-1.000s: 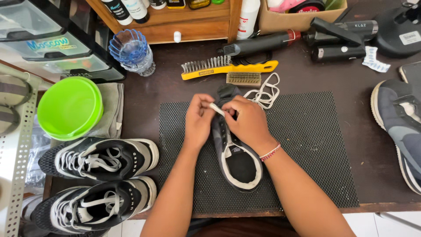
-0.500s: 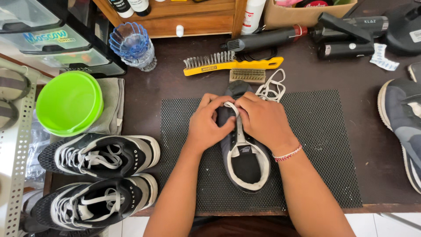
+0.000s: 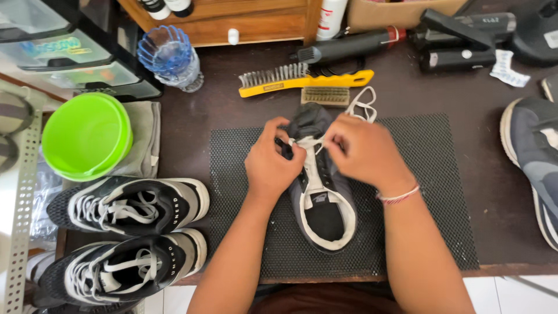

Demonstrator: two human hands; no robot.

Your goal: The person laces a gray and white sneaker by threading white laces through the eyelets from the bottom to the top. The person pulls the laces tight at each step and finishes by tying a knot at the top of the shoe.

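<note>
A dark grey sneaker with a white collar lies toe-away on a black mesh mat. My left hand pinches the white lace at the eyelets on the shoe's left side. My right hand, a thin bracelet on its wrist, grips the same lace on the right side near the toe. A loop of loose white lace trails off the toe onto the table.
A yellow-handled wire brush and a small wooden brush lie beyond the mat. A green bowl, a blue glass, a pair of black-and-white sneakers, black tools and another grey shoe surround it.
Both hands have moved slightly along the lace near the toe, with the right hand pulling the lace outward. The view has shifted a little.
</note>
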